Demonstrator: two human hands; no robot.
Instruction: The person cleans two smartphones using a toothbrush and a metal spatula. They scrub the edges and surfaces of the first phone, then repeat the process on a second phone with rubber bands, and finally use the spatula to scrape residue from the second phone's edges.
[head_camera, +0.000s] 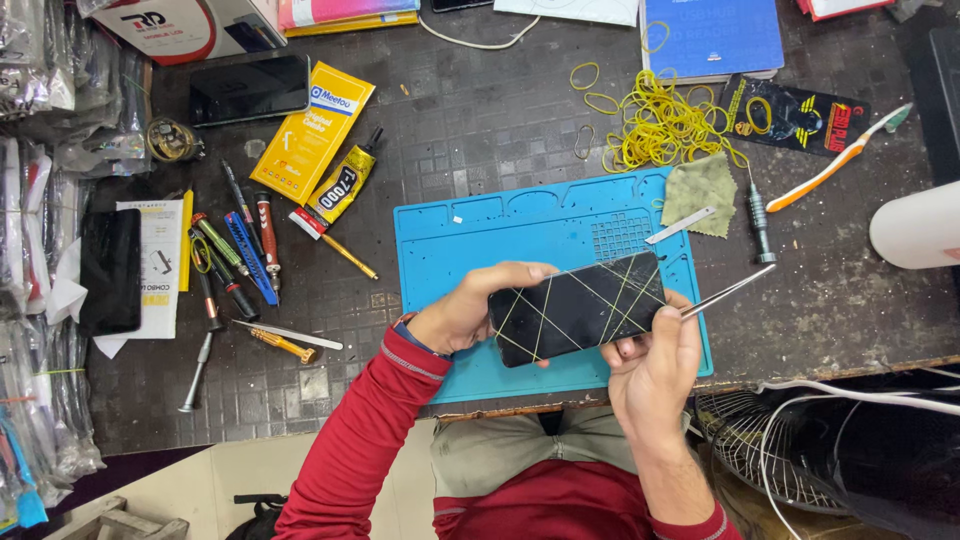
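A black phone (580, 305) wrapped crosswise in several yellow rubber bands is held over the blue work mat (480, 235). My left hand (465, 310) grips its left end, thumb on the top edge. My right hand (655, 365) supports its right end from below and also pinches metal tweezers (728, 292) that stick out to the right.
A pile of yellow rubber bands (660, 125) lies behind the mat, with a green cloth (702, 190) and a flat metal tool (680, 225). Screwdrivers (235, 255), a glue tube (340, 190) and two dark phones (250, 88) lie left. A toothbrush (835, 160) lies right.
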